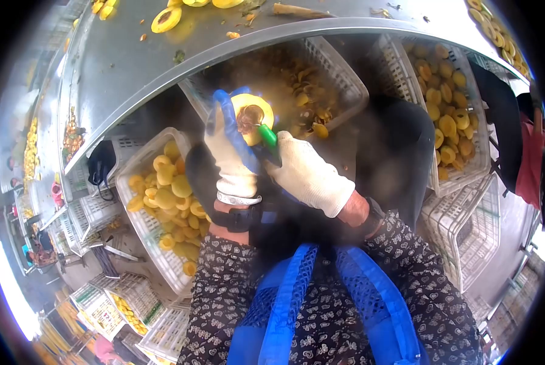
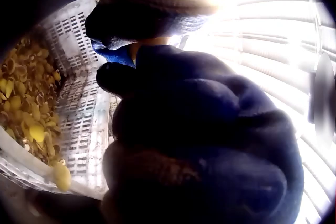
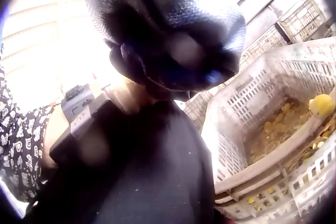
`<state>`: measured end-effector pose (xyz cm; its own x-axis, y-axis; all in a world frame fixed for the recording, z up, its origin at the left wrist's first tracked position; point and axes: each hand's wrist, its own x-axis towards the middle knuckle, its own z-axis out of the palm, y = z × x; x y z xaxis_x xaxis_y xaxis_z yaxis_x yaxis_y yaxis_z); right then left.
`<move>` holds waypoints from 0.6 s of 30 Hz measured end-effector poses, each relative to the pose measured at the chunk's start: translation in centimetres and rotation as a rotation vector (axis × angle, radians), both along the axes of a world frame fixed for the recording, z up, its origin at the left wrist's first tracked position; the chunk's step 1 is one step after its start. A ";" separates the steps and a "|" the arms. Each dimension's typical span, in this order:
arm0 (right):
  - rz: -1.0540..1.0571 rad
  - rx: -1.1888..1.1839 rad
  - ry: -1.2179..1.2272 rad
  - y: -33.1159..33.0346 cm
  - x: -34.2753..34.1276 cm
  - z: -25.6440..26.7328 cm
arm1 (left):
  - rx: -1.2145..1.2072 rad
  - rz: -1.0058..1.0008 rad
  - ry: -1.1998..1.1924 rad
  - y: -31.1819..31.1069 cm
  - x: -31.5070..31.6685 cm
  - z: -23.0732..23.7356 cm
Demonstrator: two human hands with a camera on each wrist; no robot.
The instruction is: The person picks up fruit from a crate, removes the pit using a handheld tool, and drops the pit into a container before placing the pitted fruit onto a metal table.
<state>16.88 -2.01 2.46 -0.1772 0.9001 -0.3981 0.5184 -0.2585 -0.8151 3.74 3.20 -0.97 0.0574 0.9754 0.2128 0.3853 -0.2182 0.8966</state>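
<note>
In the head view my left hand (image 1: pixel 228 146), in a white glove with blue-coated fingers, holds a halved yellow peach (image 1: pixel 265 108) cut face up. A brown pit area (image 1: pixel 248 119) shows in the middle of the cut face. My right hand (image 1: pixel 312 173), gloved in white, grips a green-handled tool (image 1: pixel 268 135) whose working end meets the pit area. In the left wrist view the dark blue glove (image 2: pixel 199 129) has curled fingers and mostly hides the fruit. From the right wrist, the coated glove (image 3: pixel 173 35) covers the tool.
Below the hands a white crate (image 1: pixel 345 106) contains peach scraps. Crates of yellow peaches stand at the left (image 1: pixel 126 182) and right (image 1: pixel 480 131). Beyond them runs a metal table (image 1: pixel 120 79) with peach halves (image 1: pixel 166 19) on it. Stacked white crates (image 1: pixel 461 225) sit at lower right.
</note>
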 end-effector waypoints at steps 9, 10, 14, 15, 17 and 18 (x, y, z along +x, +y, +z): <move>-0.014 -0.060 0.096 0.3 -0.1 0.3 | -0.213 0.098 -0.542 -0.4 1.1 0.7; -0.019 -0.063 0.081 0.3 -0.2 0.2 | -0.087 0.093 -0.329 -0.3 0.9 0.3; -0.013 -0.106 0.047 0.9 -0.3 0.8 | -0.007 0.116 -0.215 0.6 0.6 -1.5; -0.006 -0.126 0.044 1.3 -0.1 1.1 | -0.095 0.131 -0.372 0.7 0.8 -1.6; -0.009 -0.129 0.095 1.4 0.1 0.1 | -0.185 0.117 -0.509 0.8 0.9 -1.3; -0.012 -0.134 0.107 1.2 0.1 -0.3 | -0.189 0.083 -0.507 0.7 0.7 -1.3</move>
